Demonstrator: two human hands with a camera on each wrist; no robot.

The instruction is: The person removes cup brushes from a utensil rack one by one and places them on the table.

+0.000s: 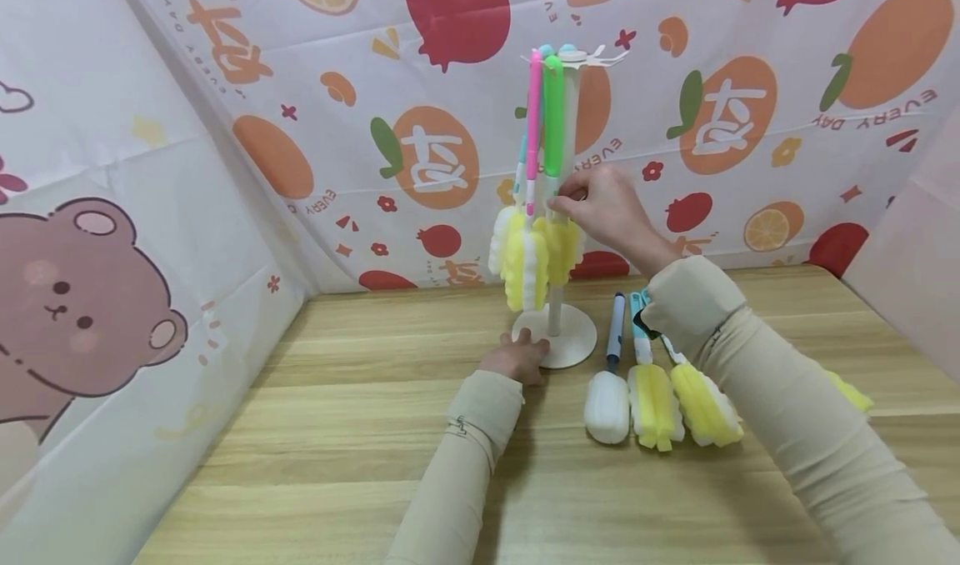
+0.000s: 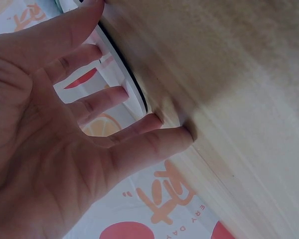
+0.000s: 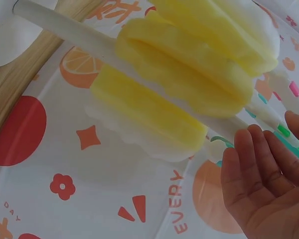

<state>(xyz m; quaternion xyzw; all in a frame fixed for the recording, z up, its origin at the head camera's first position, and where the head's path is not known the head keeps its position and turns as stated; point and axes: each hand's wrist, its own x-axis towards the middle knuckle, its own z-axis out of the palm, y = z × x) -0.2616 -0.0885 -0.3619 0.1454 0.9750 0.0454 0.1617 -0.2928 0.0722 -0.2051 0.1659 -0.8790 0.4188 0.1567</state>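
Observation:
A white stand (image 1: 576, 338) holds several hanging sponge brushes, among them one with a pink handle (image 1: 533, 115) and one with a green handle (image 1: 552, 115). Their yellow-and-white sponge heads (image 1: 525, 265) hang around the pole. Beside the green brush's white neck is my right hand (image 1: 607, 207); in the right wrist view its thumb and fingers stand apart, near the brush necks. My left hand (image 1: 517, 358) touches the round base's near left edge, and the left wrist view shows its fingers spread along the rim (image 2: 122, 64).
Right of the base lie a white sponge brush (image 1: 607, 407) with a grey handle and yellow-and-white ones (image 1: 655, 402) with teal handles. Another yellow sponge (image 1: 851, 390) shows partly behind my right sleeve. A fruit-print cloth (image 1: 315, 240) hangs behind the wooden table (image 1: 337, 432).

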